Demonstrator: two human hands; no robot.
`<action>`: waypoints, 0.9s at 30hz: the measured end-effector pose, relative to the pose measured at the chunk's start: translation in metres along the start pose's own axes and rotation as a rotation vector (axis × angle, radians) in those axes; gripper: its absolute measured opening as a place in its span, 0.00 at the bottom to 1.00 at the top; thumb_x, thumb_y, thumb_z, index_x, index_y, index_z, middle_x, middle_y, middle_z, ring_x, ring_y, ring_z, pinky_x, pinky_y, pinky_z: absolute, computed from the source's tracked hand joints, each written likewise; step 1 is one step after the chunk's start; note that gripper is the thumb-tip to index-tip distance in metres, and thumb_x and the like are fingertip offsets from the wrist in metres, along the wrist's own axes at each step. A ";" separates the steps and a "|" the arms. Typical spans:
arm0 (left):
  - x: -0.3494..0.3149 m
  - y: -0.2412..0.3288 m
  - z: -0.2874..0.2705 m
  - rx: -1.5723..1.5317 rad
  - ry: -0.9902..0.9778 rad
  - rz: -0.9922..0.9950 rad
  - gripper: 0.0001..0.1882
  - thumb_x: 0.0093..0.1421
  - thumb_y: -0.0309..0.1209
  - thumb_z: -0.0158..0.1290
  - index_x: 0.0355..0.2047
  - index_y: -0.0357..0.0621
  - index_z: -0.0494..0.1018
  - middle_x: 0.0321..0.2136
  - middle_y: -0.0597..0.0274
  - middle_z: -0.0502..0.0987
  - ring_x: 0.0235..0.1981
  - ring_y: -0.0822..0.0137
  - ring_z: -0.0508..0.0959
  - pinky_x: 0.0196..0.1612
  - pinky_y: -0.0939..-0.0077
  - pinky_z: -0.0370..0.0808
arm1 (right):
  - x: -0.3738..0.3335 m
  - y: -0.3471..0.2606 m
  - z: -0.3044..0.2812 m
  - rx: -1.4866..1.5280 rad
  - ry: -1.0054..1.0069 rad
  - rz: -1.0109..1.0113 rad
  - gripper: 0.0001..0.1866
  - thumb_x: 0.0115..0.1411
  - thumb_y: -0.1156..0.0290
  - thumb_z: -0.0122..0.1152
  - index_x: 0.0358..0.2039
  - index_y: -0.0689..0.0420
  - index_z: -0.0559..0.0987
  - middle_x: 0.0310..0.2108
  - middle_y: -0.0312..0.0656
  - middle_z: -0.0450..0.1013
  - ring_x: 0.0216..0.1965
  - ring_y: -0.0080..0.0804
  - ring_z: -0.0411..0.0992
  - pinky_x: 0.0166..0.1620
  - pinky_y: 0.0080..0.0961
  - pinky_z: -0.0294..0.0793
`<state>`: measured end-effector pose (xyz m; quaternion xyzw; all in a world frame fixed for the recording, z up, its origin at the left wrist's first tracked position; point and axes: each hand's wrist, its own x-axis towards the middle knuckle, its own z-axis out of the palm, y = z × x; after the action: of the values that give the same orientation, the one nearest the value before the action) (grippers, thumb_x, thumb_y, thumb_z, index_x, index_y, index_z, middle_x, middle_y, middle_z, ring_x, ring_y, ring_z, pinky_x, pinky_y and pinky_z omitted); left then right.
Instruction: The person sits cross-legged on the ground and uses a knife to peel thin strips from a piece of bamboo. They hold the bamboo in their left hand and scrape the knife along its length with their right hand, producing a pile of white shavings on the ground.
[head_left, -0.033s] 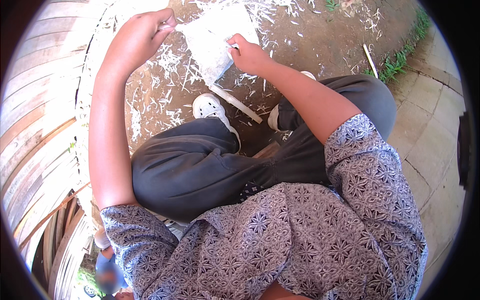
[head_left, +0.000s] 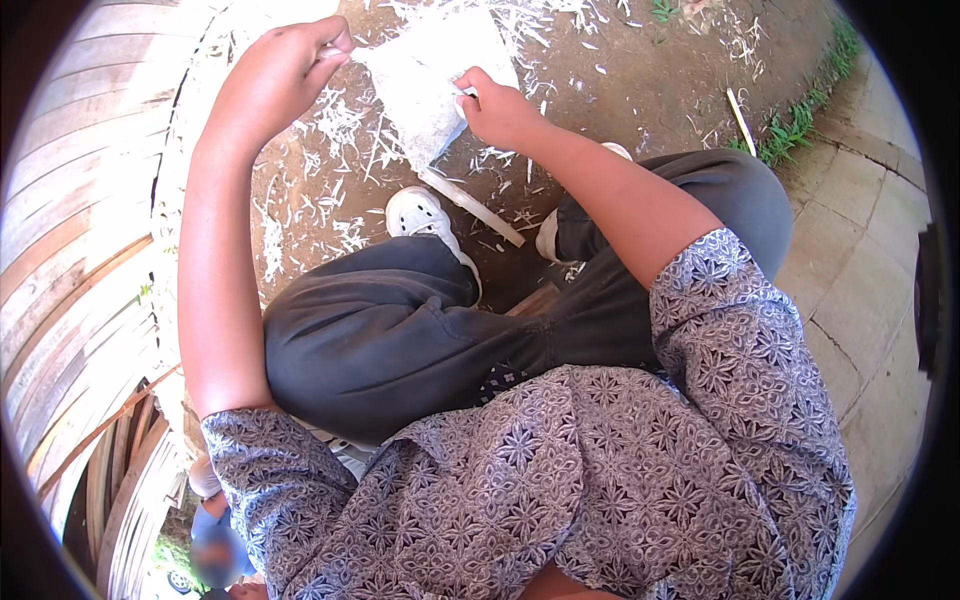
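Note:
In front of my feet, a white sack-like sheet (head_left: 430, 105) hangs slanted over the dirt, bright and washed out, with a bluish lower edge. My left hand (head_left: 300, 60) is closed in a pinch at its upper left corner, where a bit of white shows between thumb and fingers. Against the right side of the sheet, my right hand (head_left: 492, 108) is closed, thumb up, with a small pale piece at the fingertips. Whether that piece is part of the sheet is too small to tell. Beneath the sheet's lower tip lies a pale wooden stick (head_left: 475, 208).
White shavings (head_left: 340, 120) litter the brown ground. Another pale stick (head_left: 740, 120) lies beside grass (head_left: 793, 138) and paving slabs (head_left: 850, 265). Wooden boards (head_left: 85, 170) line the left side. Another person (head_left: 217, 545) shows at the lower left. My white shoe (head_left: 415, 212) is near the stick.

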<state>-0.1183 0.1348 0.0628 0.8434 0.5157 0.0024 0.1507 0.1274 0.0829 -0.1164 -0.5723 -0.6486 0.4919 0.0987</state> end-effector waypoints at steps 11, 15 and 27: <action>-0.002 -0.010 0.000 0.078 -0.054 -0.154 0.08 0.69 0.36 0.56 0.43 0.47 0.76 0.26 0.53 0.82 0.25 0.55 0.80 0.34 0.61 0.74 | -0.003 0.000 -0.013 -0.069 0.094 0.064 0.20 0.69 0.58 0.55 0.56 0.53 0.72 0.36 0.51 0.80 0.41 0.50 0.80 0.47 0.45 0.76; 0.001 0.006 -0.007 0.002 -0.038 -0.060 0.08 0.69 0.35 0.56 0.44 0.47 0.78 0.29 0.52 0.83 0.28 0.54 0.82 0.35 0.62 0.76 | 0.010 -0.002 -0.009 0.163 0.125 0.087 0.26 0.65 0.51 0.59 0.56 0.57 0.75 0.38 0.47 0.81 0.43 0.46 0.80 0.49 0.41 0.76; -0.017 0.023 -0.001 0.094 0.007 -0.022 0.09 0.65 0.32 0.57 0.43 0.46 0.82 0.38 0.53 0.84 0.39 0.51 0.83 0.44 0.59 0.79 | 0.083 -0.016 0.013 0.202 0.139 0.081 0.17 0.62 0.55 0.61 0.37 0.58 0.83 0.31 0.46 0.81 0.33 0.35 0.81 0.42 0.34 0.79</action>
<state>-0.1063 0.1107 0.0719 0.8437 0.5252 -0.0205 0.1091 0.0814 0.1478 -0.1469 -0.6180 -0.5636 0.5174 0.1807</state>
